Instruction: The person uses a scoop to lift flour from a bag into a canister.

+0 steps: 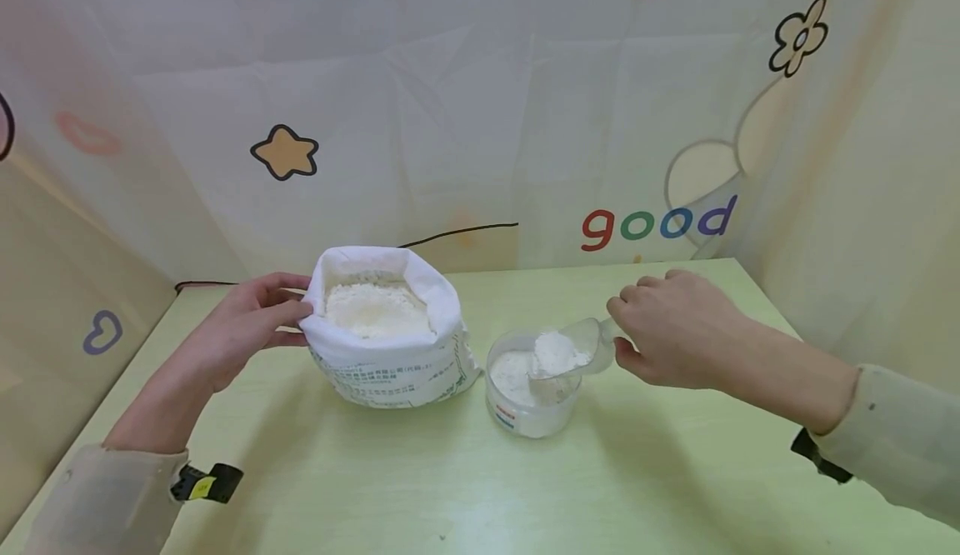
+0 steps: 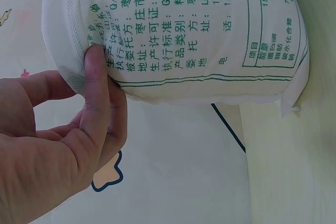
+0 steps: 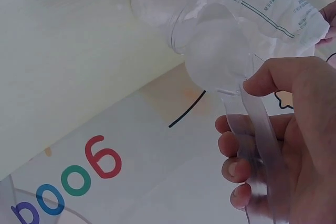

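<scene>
A white cloth bag point(image 1: 390, 376) of flour point(image 1: 371, 305), printed in green and with its top folded outward, stands on the table. At its left side my left hand point(image 1: 251, 317) holds the folded rim between thumb and fingers; the left wrist view shows the fingertips point(image 2: 95, 59) against the printed cloth. My right hand point(image 1: 675, 330) grips the handle of a clear plastic scoop point(image 1: 597, 353), fingers curled round it in the right wrist view. White flour heaps in the scoop, which tilts over a round clear tub point(image 1: 532, 422) that also contains flour.
The pale green table point(image 1: 420, 488) ends at a printed curtain point(image 1: 480, 122) behind and at the sides. The tub stands just right of the bag. Black straps point(image 1: 206, 483) hang at both wrists.
</scene>
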Motion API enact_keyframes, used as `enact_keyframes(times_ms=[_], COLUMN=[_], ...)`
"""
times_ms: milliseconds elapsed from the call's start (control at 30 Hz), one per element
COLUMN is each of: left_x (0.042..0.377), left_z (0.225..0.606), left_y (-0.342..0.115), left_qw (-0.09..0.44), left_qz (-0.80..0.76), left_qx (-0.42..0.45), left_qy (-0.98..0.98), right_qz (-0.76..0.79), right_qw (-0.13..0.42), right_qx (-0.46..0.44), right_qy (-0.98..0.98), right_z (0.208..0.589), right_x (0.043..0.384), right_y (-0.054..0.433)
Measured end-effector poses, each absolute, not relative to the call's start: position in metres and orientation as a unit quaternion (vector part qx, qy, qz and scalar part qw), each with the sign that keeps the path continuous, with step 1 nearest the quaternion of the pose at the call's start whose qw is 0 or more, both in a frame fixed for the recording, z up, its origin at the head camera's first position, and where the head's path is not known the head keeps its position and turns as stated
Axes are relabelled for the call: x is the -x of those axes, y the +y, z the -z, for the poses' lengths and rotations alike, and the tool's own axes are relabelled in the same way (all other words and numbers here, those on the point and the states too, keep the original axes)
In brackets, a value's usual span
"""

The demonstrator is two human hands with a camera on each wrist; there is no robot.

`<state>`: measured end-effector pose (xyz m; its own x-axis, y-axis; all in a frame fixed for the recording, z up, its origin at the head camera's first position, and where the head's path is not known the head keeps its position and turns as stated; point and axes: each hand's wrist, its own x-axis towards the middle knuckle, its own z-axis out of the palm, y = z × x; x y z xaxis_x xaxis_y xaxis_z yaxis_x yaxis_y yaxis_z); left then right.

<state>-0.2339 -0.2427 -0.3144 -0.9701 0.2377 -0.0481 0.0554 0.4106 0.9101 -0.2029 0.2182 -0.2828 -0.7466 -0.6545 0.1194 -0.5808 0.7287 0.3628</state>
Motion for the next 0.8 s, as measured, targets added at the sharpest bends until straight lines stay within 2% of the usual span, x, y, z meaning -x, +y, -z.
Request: enact_keyframes(times_ms=[300,800], left_x=[0.2352,0.2337], left_z=[0.3152,0.3139], left_y=[-0.2433,-0.2426], left_qw=[0.084,0.084], left_qz=[-0.541,-0.539], left_qx=[-0.094,-0.093], left_qy=[0.832,0.833], right_qz=[0.143,0.147], right_qw=[0.118,0.082], right_qx=[-0.334,-0.319], right_qy=[-0.924,-0.933], right_z=[0.2800,0.2765], right_x=[0.2034,0.2026], right_y=[0.2159,0.2086])
